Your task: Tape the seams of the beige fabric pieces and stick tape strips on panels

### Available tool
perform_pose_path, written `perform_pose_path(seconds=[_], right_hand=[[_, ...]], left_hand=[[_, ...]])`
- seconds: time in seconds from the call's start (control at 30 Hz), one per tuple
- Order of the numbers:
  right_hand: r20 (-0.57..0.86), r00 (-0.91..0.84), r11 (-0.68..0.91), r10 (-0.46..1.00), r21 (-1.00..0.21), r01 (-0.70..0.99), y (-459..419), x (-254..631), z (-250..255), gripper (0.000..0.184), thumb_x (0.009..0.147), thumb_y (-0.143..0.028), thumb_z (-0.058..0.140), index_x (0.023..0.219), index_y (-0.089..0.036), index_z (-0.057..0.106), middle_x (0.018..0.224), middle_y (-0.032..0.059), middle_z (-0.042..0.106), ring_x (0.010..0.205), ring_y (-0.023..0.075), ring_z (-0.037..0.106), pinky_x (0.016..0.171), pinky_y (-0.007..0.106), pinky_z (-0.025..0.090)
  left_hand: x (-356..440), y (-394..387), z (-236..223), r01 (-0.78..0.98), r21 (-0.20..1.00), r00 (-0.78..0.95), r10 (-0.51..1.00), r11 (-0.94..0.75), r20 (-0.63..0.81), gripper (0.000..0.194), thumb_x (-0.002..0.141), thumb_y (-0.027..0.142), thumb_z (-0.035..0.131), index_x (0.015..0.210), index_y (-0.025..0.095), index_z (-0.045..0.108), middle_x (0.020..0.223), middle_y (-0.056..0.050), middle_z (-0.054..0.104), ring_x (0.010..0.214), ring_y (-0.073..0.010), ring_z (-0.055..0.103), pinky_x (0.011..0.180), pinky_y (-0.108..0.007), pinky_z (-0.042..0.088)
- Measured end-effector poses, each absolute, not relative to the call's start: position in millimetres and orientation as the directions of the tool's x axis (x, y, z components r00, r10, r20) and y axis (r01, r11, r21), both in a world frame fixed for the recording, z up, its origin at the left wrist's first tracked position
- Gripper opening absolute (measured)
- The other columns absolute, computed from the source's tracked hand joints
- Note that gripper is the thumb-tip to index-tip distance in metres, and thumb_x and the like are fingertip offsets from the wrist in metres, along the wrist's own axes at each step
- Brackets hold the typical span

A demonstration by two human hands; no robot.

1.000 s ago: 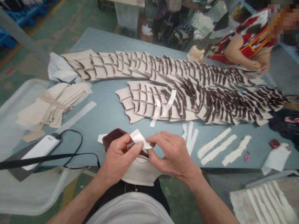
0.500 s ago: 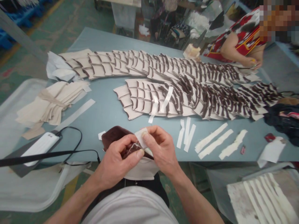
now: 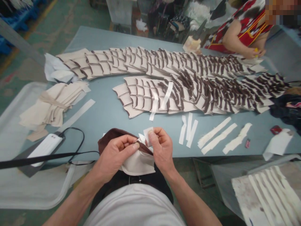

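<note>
Your left hand [image 3: 115, 153] pinches the brown edge of a brown-and-cream piece [image 3: 136, 163] between thumb and fingers; your right hand [image 3: 161, 147] grips a small white slip [image 3: 148, 133] between thumb and forefinger. The piece sits at the near edge of the table [image 3: 103, 103], in front of your body, its cream part hanging on the near side.

The slip could crease, tear or go askew if your right hand pulls hard, since only a small area seems pinched. If your left fingers slacken, the brown edge could slide out of line, with the hanging cream part dragging on it. More white shows between your hands; whether it belongs to the slip, you cannot tell from here, so a blind tug could shift both.

Against a second ago, the slip is in your right pinch instead of under your left thumb, and the brown edge lies more plainly across the near side. The loose white strips [image 3: 189, 125] stay on the table to the right.
</note>
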State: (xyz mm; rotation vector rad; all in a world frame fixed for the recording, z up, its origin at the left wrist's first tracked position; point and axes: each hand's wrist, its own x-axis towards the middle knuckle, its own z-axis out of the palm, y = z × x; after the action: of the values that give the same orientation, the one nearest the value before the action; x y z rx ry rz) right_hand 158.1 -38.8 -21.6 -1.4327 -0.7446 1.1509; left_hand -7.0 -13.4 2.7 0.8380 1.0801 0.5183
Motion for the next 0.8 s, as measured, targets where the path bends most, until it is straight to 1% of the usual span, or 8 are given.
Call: perform_pose_path(seconds=[0.1, 0.17, 0.27, 0.37, 0.43, 0.53, 0.63, 0.8], right_hand=[[-0.234, 0.315, -0.205, 0.920, -0.971, -0.123, -39.3, 173.1, -10.8, 0.047, 0.086, -0.065, 0.074, 0.078, -0.021, 0.059, 0.056, -0.0066, 0.051, 0.049, 0.0091, 0.044, 0.049, 0.023, 0.040], [-0.232, 0.246, -0.218, 0.941, -0.972, -0.083, -41.5, 183.4, 3.7, 0.043, 0.088, -0.060, 0.074, 0.075, -0.021, 0.060, 0.057, -0.0059, 0.051, 0.050, 0.0087, 0.041, 0.049, 0.022, 0.037], [-0.215, 0.117, -0.222, 0.970, -0.974, 0.054, -46.2, 188.2, 27.0, 0.031, 0.091, -0.044, 0.073, 0.074, -0.019, 0.067, 0.063, -0.0019, 0.062, 0.056, 0.0103, 0.050, 0.052, 0.023, 0.039], [-0.165, 0.058, -0.173, 0.985, -0.969, 0.178, -47.5, 180.4, 38.4, 0.021, 0.090, -0.033, 0.071, 0.075, -0.019, 0.071, 0.065, -0.0011, 0.068, 0.058, 0.0114, 0.056, 0.056, 0.024, 0.043], [-0.143, 0.065, -0.154, 0.988, -0.960, 0.232, -45.4, 175.0, 37.6, 0.019, 0.090, -0.033, 0.070, 0.076, -0.019, 0.072, 0.066, -0.0015, 0.069, 0.059, 0.0111, 0.057, 0.058, 0.024, 0.043], [-0.161, 0.090, -0.179, 0.983, -0.945, 0.274, -40.0, 173.6, 31.3, 0.019, 0.089, -0.035, 0.072, 0.078, -0.020, 0.071, 0.063, -0.0038, 0.063, 0.057, 0.0099, 0.051, 0.055, 0.024, 0.039], [-0.231, 0.042, -0.234, 0.972, -0.938, 0.258, -34.6, 177.2, 26.9, 0.022, 0.089, -0.039, 0.073, 0.079, -0.020, 0.068, 0.062, -0.0051, 0.057, 0.056, 0.0097, 0.048, 0.053, 0.023, 0.036], [-0.288, -0.019, -0.277, 0.957, -0.935, 0.221, -29.2, 179.9, 23.7, 0.025, 0.090, -0.042, 0.073, 0.081, -0.019, 0.067, 0.063, -0.0053, 0.057, 0.056, 0.0093, 0.048, 0.052, 0.023, 0.035]], left_hand=[[-10.5, -12.5, 3.7, 0.057, 0.837, 0.380, 0.764, 0.544, -0.522, 0.042, 0.086, 0.056, 0.081, 0.084, 0.015, 0.072, 0.072, -0.002, 0.072, 0.059, -0.0114, 0.054, 0.056, -0.021, 0.042], [-13.1, -10.9, 4.5, 0.096, 0.876, 0.341, 0.811, 0.473, -0.475, 0.042, 0.090, 0.056, 0.077, 0.081, 0.015, 0.074, 0.072, -0.002, 0.072, 0.062, -0.0121, 0.053, 0.057, -0.022, 0.042], [-14.1, -7.7, 7.1, 0.129, 0.907, 0.303, 0.855, 0.401, -0.421, 0.041, 0.091, 0.055, 0.073, 0.079, 0.015, 0.075, 0.065, 0.000, 0.065, 0.058, -0.0117, 0.047, 0.055, -0.023, 0.039], [-11.1, -5.3, 11.1, 0.135, 0.915, 0.297, 0.865, 0.380, -0.404, 0.040, 0.091, 0.054, 0.072, 0.080, 0.016, 0.075, 0.060, 0.004, 0.055, 0.054, -0.0110, 0.040, 0.052, -0.023, 0.035], [-8.8, -4.3, 13.0, 0.129, 0.921, 0.307, 0.868, 0.369, -0.391, 0.040, 0.091, 0.053, 0.071, 0.078, 0.016, 0.073, 0.059, 0.005, 0.051, 0.054, -0.0107, 0.038, 0.051, -0.023, 0.033], [-7.8, -3.3, 12.6, 0.100, 0.924, 0.334, 0.862, 0.369, -0.380, 0.041, 0.093, 0.052, 0.069, 0.074, 0.016, 0.069, 0.059, 0.005, 0.046, 0.054, -0.0102, 0.036, 0.050, -0.023, 0.029], [-9.7, -2.1, 9.9, 0.092, 0.918, 0.346, 0.852, 0.385, -0.392, 0.043, 0.094, 0.053, 0.069, 0.073, 0.016, 0.066, 0.059, 0.005, 0.043, 0.054, -0.0098, 0.033, 0.050, -0.023, 0.026], [-12.9, -1.0, 7.5, 0.093, 0.912, 0.351, 0.844, 0.399, -0.405, 0.045, 0.093, 0.055, 0.070, 0.070, 0.017, 0.063, 0.059, 0.006, 0.040, 0.054, -0.0098, 0.030, 0.050, -0.024, 0.023]])
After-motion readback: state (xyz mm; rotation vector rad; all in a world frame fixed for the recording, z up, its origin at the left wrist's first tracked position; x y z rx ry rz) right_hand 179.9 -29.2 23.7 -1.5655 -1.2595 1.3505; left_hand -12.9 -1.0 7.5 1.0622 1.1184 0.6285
